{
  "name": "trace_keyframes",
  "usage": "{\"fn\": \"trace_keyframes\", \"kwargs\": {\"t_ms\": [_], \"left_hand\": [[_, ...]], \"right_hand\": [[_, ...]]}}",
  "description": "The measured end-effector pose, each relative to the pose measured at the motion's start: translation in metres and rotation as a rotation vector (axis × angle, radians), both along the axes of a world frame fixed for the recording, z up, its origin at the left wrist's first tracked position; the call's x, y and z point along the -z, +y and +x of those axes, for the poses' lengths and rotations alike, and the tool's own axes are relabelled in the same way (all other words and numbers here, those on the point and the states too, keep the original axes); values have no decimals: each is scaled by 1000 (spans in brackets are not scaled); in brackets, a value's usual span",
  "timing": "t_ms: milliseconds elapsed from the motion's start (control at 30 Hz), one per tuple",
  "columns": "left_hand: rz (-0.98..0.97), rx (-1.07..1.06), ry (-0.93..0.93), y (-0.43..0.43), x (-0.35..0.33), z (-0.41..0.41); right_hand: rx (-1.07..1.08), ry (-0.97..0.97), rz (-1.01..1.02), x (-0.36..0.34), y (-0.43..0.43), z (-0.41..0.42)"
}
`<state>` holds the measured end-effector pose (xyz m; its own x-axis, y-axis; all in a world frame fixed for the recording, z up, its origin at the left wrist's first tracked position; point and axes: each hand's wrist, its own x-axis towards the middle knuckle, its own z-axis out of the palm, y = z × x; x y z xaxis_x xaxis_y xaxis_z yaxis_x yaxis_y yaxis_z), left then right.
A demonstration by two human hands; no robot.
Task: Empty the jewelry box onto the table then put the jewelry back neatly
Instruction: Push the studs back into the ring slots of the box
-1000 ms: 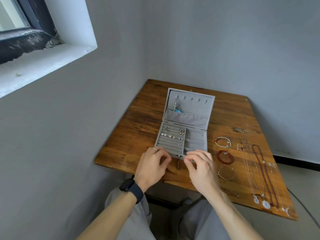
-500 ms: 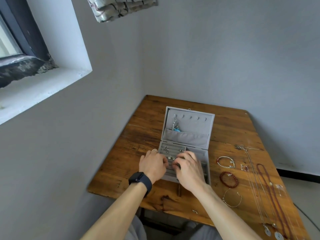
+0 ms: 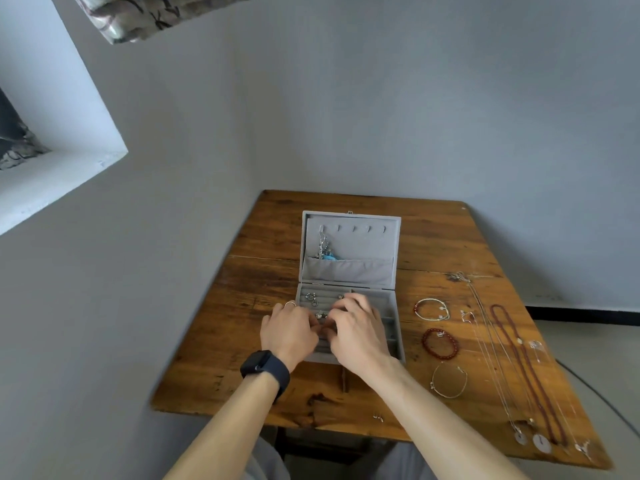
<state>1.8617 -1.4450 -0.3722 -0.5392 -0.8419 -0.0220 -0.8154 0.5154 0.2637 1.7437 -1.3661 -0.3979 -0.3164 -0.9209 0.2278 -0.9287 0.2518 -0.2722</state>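
Note:
The grey jewelry box (image 3: 394,308) stands open at the table's middle, with its lid (image 3: 349,271) upright. A silver chain with a turquoise pendant (image 3: 327,251) hangs in the lid pocket. Small silver earrings (image 3: 310,298) sit in the ring rolls at the tray's left. My left hand (image 3: 289,329) and my right hand (image 3: 358,329) hover over the tray, curled fingertips meeting on a small silver earring (image 3: 321,315). Right of the box lie a white bracelet (image 3: 432,309), a red bead bracelet (image 3: 440,344), a thin bangle (image 3: 449,380), silver chains (image 3: 491,351) and a red bead necklace (image 3: 521,372).
The wooden table (image 3: 242,341) fits into a corner, with grey walls on its left and far sides. One small earring (image 3: 378,417) lies near the front edge. A window recess (image 3: 69,161) is up on the left. My left wrist carries a black watch (image 3: 265,368).
Both hands moved forward from the box's front edge onto the ring rolls. My head came closer and tilted up, so the table sits lower in view.

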Motion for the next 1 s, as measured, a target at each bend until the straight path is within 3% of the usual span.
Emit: {"fn": "trace_keyframes", "kwargs": {"t_ms": [433,667,1000], "left_hand": [[-47,-21,-83,8,-4,-9],[-172,11,55,12,3,-1],[-231,164,86,18,5,21]], "right_hand": [[-26,39,-59,2,18,5],[97,-68,-196,11,64,-1],[140,-103,-86,29,105,2]]}}
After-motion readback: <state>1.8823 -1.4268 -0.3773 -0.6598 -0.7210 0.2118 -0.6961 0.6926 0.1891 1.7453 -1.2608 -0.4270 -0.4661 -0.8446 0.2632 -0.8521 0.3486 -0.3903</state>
